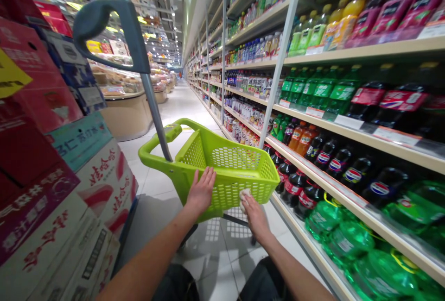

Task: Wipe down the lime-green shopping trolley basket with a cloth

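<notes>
A lime green plastic shopping basket (239, 159) on wheels stands in the aisle in front of me, with a grey pull handle (104, 32) rising to the upper left. My left hand (201, 190) rests flat on the basket's near rim, fingers spread. My right hand (252, 213) presses a small white cloth (244, 194) against the basket's near outer wall, fingers closed on it. My knees in dark trousers show at the bottom edge.
Shelves of bottled drinks (347, 106) run along the right, with green bottles (347, 241) low and close to my right arm. Stacked cardboard boxes (52, 176) stand at the left. The tiled aisle floor (181, 102) stretches ahead, past a round display counter (125, 111).
</notes>
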### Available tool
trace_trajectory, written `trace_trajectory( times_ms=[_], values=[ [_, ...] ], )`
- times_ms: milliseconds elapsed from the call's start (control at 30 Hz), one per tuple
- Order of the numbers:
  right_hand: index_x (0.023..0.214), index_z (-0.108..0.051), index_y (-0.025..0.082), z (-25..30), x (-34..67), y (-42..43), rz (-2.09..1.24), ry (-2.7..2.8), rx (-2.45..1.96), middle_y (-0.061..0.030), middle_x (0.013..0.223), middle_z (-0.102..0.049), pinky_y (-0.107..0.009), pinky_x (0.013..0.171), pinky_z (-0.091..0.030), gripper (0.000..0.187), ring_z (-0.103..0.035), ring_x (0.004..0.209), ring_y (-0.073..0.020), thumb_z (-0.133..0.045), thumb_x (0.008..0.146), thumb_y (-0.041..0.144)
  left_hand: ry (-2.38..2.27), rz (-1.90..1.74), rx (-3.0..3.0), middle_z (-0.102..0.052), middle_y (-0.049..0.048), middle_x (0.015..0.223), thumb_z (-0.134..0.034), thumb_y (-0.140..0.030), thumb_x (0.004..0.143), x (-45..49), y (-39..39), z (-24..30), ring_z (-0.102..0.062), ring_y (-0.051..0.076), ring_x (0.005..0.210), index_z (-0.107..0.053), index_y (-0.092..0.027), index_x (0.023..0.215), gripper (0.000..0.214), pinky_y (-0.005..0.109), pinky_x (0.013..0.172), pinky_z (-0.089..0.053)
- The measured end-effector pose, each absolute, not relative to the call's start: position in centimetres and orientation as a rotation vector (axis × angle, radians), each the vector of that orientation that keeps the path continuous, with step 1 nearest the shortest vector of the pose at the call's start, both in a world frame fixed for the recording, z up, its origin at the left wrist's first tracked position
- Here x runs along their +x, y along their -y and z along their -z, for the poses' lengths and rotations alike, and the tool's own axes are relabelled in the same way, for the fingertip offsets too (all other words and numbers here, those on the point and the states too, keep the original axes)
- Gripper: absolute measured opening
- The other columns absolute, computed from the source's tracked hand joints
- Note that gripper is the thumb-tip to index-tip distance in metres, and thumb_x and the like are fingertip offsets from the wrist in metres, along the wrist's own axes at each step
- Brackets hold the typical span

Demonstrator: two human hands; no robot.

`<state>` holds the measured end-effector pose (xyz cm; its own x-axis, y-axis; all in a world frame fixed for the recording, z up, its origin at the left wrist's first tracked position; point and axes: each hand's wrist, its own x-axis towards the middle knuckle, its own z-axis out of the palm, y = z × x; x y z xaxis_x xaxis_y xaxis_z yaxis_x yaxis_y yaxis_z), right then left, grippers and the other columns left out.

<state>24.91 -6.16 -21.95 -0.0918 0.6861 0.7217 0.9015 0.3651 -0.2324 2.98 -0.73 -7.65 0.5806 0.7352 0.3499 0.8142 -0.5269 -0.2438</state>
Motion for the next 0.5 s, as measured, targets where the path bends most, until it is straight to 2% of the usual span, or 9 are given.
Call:
trace_trajectory(
  times_ms=[133, 233, 333, 400, 500],
  values=[
    [0.126, -0.044, 0.02, 19.7, 26.0, 5.5, 0.4, 1.78, -1.413, -0.0074, 0.134, -0.04, -0.043, 0.103, -0.03, 0.049, -0.025, 0.129, -0.0189, -0.035, 0.081, 0.004, 1.219, 0.292, -2.471, -0.027, 0.0078, 0.141, -0.032, -0.012, 0.073, 4.1, 0.7, 8.1, -0.021, 0.02, 0.131, -0.035, -0.011, 0.129, 0.056, 0.049, 0.106, -0.013],
    [0.121, -0.049, 0.018, 20.7, 27.0, 5.4, 0.398, 1.78, -1.471, -0.0103, 0.127, -0.048, -0.043, 0.099, -0.035, 0.046, -0.032, 0.126, -0.0197, -0.035, 0.08, 0.004, 1.223, 0.281, -2.502, -0.027, 0.0085, 0.141, -0.032, -0.012, 0.073, 4.9, 0.8, 8.5, -0.021, 0.021, 0.131, -0.035, -0.009, 0.129, 0.057, 0.05, 0.106, -0.013],
    [0.115, -0.054, 0.019, 22.8, 28.0, 6.4, 0.352, 1.822, -1.501, -0.0093, 0.119, -0.055, -0.04, 0.095, -0.04, 0.044, -0.04, 0.12, -0.0184, -0.037, 0.078, 0.004, 1.23, 0.275, -2.505, -0.026, 0.0078, 0.141, -0.033, -0.012, 0.071, 5.0, 0.8, 8.7, -0.02, 0.021, 0.131, -0.033, -0.01, 0.13, 0.059, 0.05, 0.106, -0.012],
    [0.116, -0.053, 0.019, 22.7, 28.5, 7.0, 0.355, 1.826, -1.475, -0.0091, 0.122, -0.053, -0.039, 0.096, -0.039, 0.045, -0.039, 0.121, -0.0178, -0.038, 0.077, 0.003, 1.243, 0.266, -2.497, -0.026, 0.007, 0.141, -0.033, -0.012, 0.071, 4.9, 0.9, 8.8, -0.02, 0.02, 0.131, -0.032, -0.011, 0.131, 0.06, 0.049, 0.106, -0.012],
    [0.122, -0.048, 0.017, 20.5, 28.9, 6.8, 0.396, 1.789, -1.421, -0.0099, 0.132, -0.042, -0.042, 0.101, -0.032, 0.05, -0.028, 0.128, -0.0185, -0.036, 0.076, 0.002, 1.28, 0.261, -2.468, -0.025, 0.0068, 0.142, -0.033, -0.012, 0.07, 5.0, 0.9, 9.0, -0.018, 0.02, 0.132, -0.032, -0.012, 0.131, 0.061, 0.049, 0.106, -0.012]
  ],
)
